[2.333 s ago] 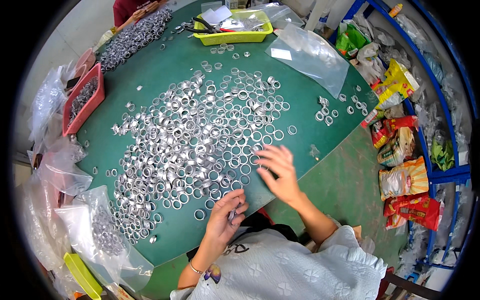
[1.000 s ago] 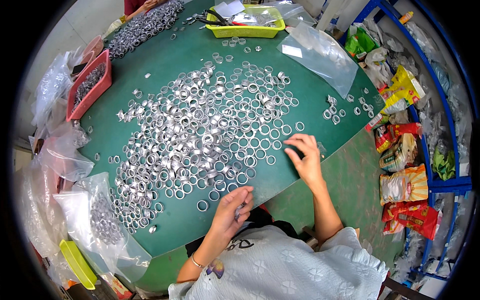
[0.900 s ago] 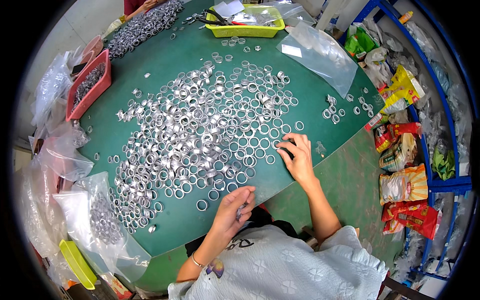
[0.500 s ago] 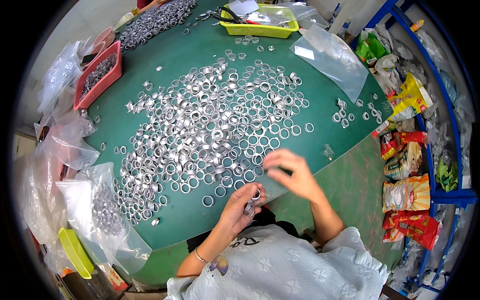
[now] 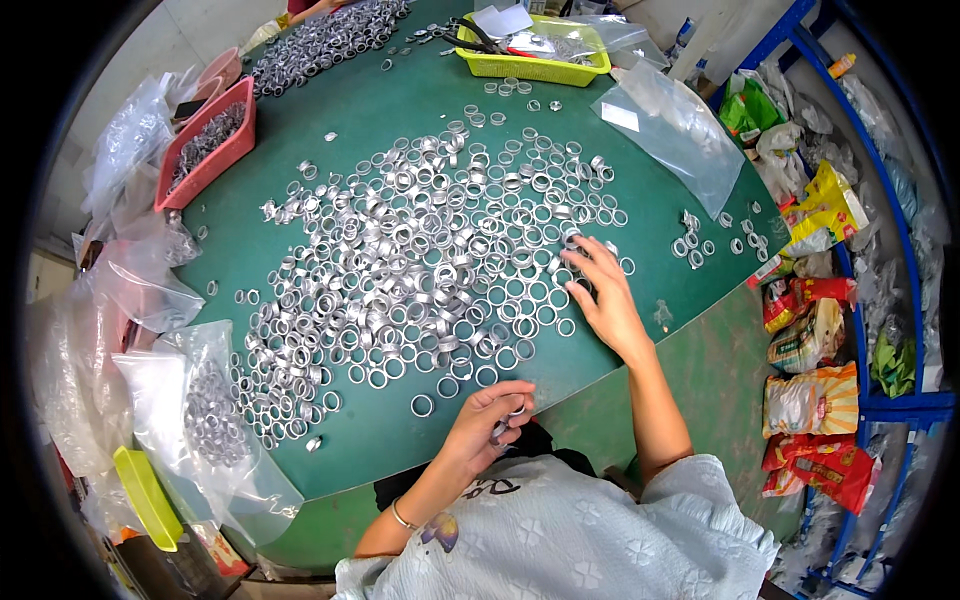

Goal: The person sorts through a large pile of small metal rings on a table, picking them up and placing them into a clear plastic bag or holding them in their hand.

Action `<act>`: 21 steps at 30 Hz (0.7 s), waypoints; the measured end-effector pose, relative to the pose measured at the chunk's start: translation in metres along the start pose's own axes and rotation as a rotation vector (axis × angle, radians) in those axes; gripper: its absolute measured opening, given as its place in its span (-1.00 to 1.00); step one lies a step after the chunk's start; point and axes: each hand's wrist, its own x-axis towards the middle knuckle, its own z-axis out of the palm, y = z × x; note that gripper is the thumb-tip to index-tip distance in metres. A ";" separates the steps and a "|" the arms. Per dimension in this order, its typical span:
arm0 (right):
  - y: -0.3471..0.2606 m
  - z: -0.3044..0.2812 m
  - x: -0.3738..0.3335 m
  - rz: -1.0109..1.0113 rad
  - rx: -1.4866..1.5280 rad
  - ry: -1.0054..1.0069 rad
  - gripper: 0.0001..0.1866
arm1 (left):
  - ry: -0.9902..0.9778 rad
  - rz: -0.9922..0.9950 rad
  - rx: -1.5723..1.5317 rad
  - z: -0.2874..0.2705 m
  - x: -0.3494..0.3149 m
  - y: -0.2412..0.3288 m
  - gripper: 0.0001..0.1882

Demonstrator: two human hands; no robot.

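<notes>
Many silver metal rings (image 5: 400, 262) lie in a broad loose heap on the green table (image 5: 390, 450). My left hand (image 5: 482, 425) is at the table's near edge, its fingers curled round a few metal rings (image 5: 500, 428), partly hidden by the fingers. My right hand (image 5: 606, 300) reaches over the right side of the heap. Its thumb and fingers are apart, with the fingertips at the outer rings; whether they touch one cannot be made out.
A red basket (image 5: 208, 160) of small metal parts stands far left, a yellow-green basket (image 5: 535, 66) with pliers at the back. A darker heap of rings (image 5: 330, 45) lies far left. Clear plastic bags (image 5: 672, 135) lie at the table's edges. A blue rack (image 5: 890, 200) stands right.
My right hand has moved away from the left hand, forward over the right side of the heap, and its fingers have spread. My left hand stays near the edge with its rings.
</notes>
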 end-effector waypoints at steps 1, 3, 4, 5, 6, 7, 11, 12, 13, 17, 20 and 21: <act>-0.001 -0.005 0.001 -0.031 -0.054 0.001 -0.68 | -0.012 -0.015 -0.004 0.001 0.001 0.000 -0.81; -0.005 -0.016 0.002 -0.091 -0.158 0.008 -0.76 | -0.033 -0.048 -0.005 0.005 0.001 0.002 -0.80; -0.006 -0.014 0.004 -0.176 -0.221 0.012 -0.85 | -0.041 -0.056 0.011 0.005 0.001 0.001 -0.79; -0.006 -0.014 0.005 -0.195 -0.253 -0.005 -0.85 | -0.049 -0.065 0.030 0.006 0.001 0.000 -0.78; -0.006 -0.014 0.006 -0.213 -0.285 -0.023 -0.85 | -0.057 -0.073 0.049 0.007 0.001 0.000 -0.77; -0.005 -0.014 0.007 -0.232 -0.317 -0.041 -0.86 | -0.048 -0.070 0.055 0.009 0.001 0.001 -0.76; -0.006 -0.012 0.006 -0.212 -0.298 -0.078 -0.87 | 0.025 -0.034 0.052 0.018 -0.002 0.004 -0.71; -0.007 -0.012 0.005 -0.205 -0.308 -0.076 -0.86 | 0.050 -0.019 0.045 0.019 -0.003 0.004 -0.70; -0.009 -0.012 0.004 -0.198 -0.318 -0.073 -0.86 | 0.041 -0.010 0.035 0.018 -0.003 0.004 -0.69; -0.013 -0.012 0.001 -0.153 -0.315 0.006 -0.87 | -0.052 -0.022 -0.010 0.008 0.001 0.002 -0.66; -0.035 -0.019 -0.007 -0.097 0.064 -0.074 -0.89 | -0.001 0.053 -0.028 0.010 0.002 0.004 -0.62; -0.045 -0.023 -0.011 -0.119 0.190 -0.173 -0.90 | 0.040 0.090 -0.029 0.014 0.002 0.005 -0.60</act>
